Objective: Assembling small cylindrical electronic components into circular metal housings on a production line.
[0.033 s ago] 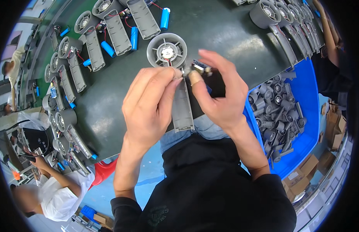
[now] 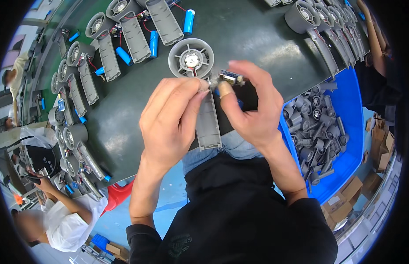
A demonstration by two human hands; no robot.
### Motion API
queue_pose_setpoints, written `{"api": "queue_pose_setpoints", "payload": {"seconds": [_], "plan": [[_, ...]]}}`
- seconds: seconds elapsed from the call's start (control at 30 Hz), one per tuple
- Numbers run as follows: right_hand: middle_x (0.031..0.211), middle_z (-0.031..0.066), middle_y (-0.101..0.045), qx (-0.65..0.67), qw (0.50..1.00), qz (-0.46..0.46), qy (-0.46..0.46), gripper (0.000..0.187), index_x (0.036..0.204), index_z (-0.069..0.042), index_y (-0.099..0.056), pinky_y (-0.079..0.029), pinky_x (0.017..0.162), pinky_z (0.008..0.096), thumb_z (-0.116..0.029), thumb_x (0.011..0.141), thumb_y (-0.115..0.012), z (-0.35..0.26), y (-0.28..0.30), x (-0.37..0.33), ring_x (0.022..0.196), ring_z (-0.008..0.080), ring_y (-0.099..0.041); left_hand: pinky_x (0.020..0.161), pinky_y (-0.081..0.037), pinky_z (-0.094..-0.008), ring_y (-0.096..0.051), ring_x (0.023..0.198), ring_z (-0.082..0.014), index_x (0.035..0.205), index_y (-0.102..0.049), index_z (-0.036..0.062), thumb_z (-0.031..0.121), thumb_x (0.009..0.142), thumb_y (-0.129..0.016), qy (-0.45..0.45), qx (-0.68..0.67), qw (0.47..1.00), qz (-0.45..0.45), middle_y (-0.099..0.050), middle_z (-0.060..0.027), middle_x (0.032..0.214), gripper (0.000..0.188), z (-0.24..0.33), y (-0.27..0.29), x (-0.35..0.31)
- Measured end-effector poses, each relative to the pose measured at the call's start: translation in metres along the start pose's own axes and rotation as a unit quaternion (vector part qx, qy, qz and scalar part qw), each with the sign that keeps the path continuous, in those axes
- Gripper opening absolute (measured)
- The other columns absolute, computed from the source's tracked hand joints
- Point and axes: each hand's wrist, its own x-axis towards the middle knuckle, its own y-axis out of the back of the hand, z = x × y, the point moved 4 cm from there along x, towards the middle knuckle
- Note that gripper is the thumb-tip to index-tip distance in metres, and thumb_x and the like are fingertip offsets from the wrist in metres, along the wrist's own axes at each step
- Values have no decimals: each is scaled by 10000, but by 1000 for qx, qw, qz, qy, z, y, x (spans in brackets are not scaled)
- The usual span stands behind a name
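Observation:
A grey fan housing (image 2: 190, 57) with a round fan head lies in front of me, its trough-shaped handle (image 2: 208, 125) pointing toward my body. Over the neck of the handle, my left hand (image 2: 171, 116) is closed in a pinch; a small pale bit, perhaps a wire end or connector, shows at its fingertips. Just right of it, my right hand (image 2: 253, 103) grips a small circuit board (image 2: 231, 77) between thumb and fingers. A blue piece shows partly behind the right thumb, mostly hidden. Some fingertips seem to wear pale covers.
On the dark green table (image 2: 257, 26), several fan housings with blue battery cells (image 2: 153, 44) stand at the left, more housings (image 2: 302, 16) at the far right. A blue bin (image 2: 345, 171) full of grey parts is at my right. A co-worker in white (image 2: 72, 220) sits at the left.
My right hand and the circuit board have shifted very slightly to the right and nearer to me. My left hand stays almost in place.

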Motion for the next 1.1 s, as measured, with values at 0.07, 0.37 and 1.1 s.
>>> {"api": "queue_pose_setpoints", "payload": {"seconds": [0.07, 0.37, 1.1], "plan": [[940, 112, -682, -5, 997, -55, 50, 215, 989, 6, -692, -519, 693, 315, 60, 782, -676, 5, 5, 6, 791, 199, -656, 673, -528, -339, -652, 756, -270, 942, -669, -40, -96, 782, -723, 4, -32, 999, -15, -682, -131, 870, 178, -1, 2, 0], [871, 44, -642, 175, 950, -226, -123, 83, 955, 4, -648, -445, 641, 245, 5, 882, -609, 10, -1, 13, 744, 92, -568, 666, -507, -270, -645, 760, -176, 953, -651, -71, -140, 809, -682, -2, -93, 995, -39, -703, -120, 894, 163, -9, 4, 1], [1073, 97, -672, 225, 939, -129, -226, 464, 1336, 51, -579, -483, 930, 275, 110, 879, -626, 9, 9, -8, 998, 139, -637, 604, -491, -306, -615, 697, -220, 906, -674, -36, -110, 707, -726, -69, -5, 998, 11, -658, -104, 824, 219, -2, 1, 4]]}}
